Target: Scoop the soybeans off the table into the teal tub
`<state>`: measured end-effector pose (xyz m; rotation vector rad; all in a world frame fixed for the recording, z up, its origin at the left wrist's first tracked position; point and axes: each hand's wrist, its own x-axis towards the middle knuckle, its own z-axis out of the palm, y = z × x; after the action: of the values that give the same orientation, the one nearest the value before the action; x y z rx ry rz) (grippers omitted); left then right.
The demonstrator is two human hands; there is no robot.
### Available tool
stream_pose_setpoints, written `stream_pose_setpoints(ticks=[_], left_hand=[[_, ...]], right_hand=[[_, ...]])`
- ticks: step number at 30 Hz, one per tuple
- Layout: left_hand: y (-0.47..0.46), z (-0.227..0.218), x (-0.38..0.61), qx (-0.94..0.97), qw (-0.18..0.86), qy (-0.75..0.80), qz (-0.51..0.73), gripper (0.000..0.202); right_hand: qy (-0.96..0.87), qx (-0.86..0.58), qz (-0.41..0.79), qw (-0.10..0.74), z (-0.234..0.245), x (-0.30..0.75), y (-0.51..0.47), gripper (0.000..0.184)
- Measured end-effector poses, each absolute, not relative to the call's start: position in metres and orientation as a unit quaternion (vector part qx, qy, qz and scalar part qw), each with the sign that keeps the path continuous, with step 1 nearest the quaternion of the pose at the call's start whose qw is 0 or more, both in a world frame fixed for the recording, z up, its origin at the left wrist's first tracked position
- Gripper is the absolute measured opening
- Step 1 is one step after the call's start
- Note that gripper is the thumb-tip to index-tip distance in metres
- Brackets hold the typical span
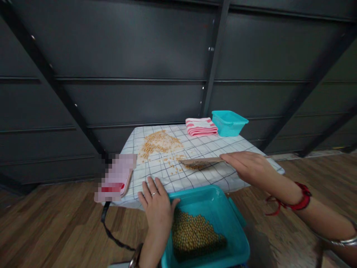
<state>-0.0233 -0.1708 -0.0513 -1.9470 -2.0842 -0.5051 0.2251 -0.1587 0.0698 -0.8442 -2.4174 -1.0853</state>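
Observation:
My right hand [247, 166] grips a thin, flat brown piece [205, 160] that looks like cardboard, seen nearly edge-on. Its far end tilts down to the checked cloth [167, 180], beside some loose yellow beans [192, 166]. My left hand [156, 204] lies with fingers spread on the cloth's front edge, its thumb at the rim of a teal bin [220, 208]. Many yellowish-green beans [192, 230] fill the lower part of this bin, just below the table edge. Farther back lies a heap of beans mixed with white grains [160, 143].
A folded pink-and-white towel [201, 127] and a second teal bin [230, 123] stand at the table's back right. At the left edge lies a pink phone-like object [118, 176], partly blurred, with a black strap [111, 230] hanging down. A dark panelled wall [134, 48] rises behind.

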Motion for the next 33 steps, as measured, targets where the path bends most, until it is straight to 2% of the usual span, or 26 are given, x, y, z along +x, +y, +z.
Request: stream_pose_setpoints(ticks=[12,18,24,33], left_hand=[[-0.172,-0.051,-0.023,-0.666,0.131,-0.715,-0.169,0.078],[-0.171,-0.050,-0.023,-0.667,0.111,-0.715,-0.177,0.078],[-0.171,-0.046,-0.022,-0.661,0.075,-0.726,-0.175,0.077],[-0.172,-0.046,-0.022,-0.667,0.086,-0.721,-0.166,0.079]], right_hand=[[-0.880,-0.299,-0.314,0.193,0.067,0.213,-0.170,0.027],[-0.850,-0.311,-0.391,0.166,0.073,0.224,-0.165,0.037],[-0.860,-0.344,-0.353,0.135,0.066,0.229,-0.169,0.039],[-0.877,-0.319,-0.312,0.177,0.068,0.221,-0.181,0.030]])
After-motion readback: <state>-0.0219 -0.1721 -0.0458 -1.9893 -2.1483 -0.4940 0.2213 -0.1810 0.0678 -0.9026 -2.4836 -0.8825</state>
